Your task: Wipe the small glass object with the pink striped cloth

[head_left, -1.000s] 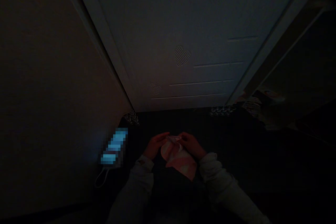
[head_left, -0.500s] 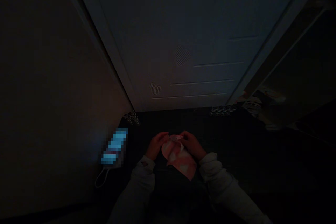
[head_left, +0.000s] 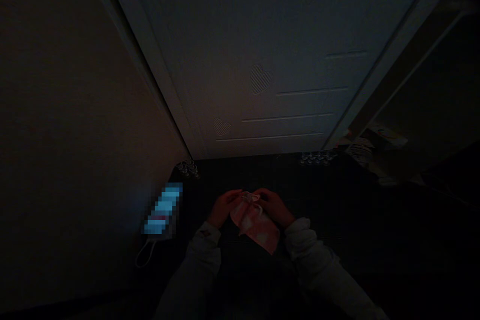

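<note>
Left hand point(head_left: 224, 208) and right hand point(head_left: 276, 206) both curled inward, nearly closed, fingertips gathered at the upper edge of a pink patterned sheet point(head_left: 259, 227). Each has hold of it, left hand on its left edge, right hand on its upper right; exact finger placement lost in the dark. Sheet lies between the two hands, low in the middle of the view, top end bunched into pale folds, lower end hanging loose toward the wearer and angled to the right. Cloth or paper: cannot tell.

Pale sleeves, left sleeve point(head_left: 202, 250) and right sleeve point(head_left: 315, 252), wrinkled at the wrists. Beneath, a dark table point(head_left: 240, 172). To the left, well apart from the sheet, a lit device point(head_left: 161, 212), its screen blurred into blue blocks, with a light loop point(head_left: 144, 254) at its near end. Farther back, small shiny pieces clustered at the left corner point(head_left: 188, 169), more along the back edge to the right point(head_left: 318, 158).

Behind stands a pale panel point(head_left: 210, 35) bearing a large striped heart point(head_left: 260, 80), a smaller heart point(head_left: 222, 126) and raised lines point(head_left: 312, 91). Brownish wall point(head_left: 93, 150) at left. Far right: dim clutter point(head_left: 388, 136), too dark to identify.
</note>
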{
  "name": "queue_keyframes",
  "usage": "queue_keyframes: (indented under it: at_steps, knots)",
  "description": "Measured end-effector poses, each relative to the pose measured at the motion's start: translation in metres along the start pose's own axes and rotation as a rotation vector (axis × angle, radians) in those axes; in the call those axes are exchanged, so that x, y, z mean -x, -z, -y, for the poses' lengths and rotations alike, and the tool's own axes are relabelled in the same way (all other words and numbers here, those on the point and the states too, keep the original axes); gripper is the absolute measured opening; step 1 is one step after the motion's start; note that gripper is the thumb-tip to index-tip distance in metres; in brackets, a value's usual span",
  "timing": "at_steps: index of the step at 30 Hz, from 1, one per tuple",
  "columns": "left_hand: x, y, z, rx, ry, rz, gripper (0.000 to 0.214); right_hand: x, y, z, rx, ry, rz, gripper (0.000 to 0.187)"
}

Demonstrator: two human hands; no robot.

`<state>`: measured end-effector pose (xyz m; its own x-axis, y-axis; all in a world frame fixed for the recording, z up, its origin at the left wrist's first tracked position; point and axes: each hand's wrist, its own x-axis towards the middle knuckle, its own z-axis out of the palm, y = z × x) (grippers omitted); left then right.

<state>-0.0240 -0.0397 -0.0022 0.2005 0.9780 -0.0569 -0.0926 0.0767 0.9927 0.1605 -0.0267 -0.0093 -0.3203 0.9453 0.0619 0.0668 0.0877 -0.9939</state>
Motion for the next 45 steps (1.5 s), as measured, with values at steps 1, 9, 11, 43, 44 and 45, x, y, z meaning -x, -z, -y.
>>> queue_keyframes:
  at_steps: [1, 9, 11, 43, 44, 45]
  knots:
    - [0.0, 0.0, 0.001, 0.004, -0.003, 0.01, 0.035, 0.0, 0.0, 0.001, 0.0, 0.003, 0.011, 0.017]
    - [0.0, 0.004, 0.002, 0.003, -0.001, 0.04, 0.035, -0.001, 0.001, -0.003, -0.002, -0.048, -0.02, 0.013]
    - [0.0, 0.005, 0.003, 0.01, 0.004, 0.035, 0.035, -0.001, 0.001, -0.005, -0.001, -0.067, -0.032, 0.012]
    - [-0.001, -0.006, -0.003, -0.185, 0.013, -0.056, 0.026, -0.002, 0.0, -0.008, -0.045, -0.03, -0.034, 0.012]
    - [-0.001, -0.005, -0.003, -0.179, 0.017, -0.054, 0.026, -0.001, 0.0, -0.008, -0.037, -0.029, -0.037, 0.012]
    - [-0.001, -0.005, -0.003, -0.176, 0.022, -0.055, 0.026, -0.001, 0.0, -0.007, -0.029, -0.026, -0.04, 0.013]
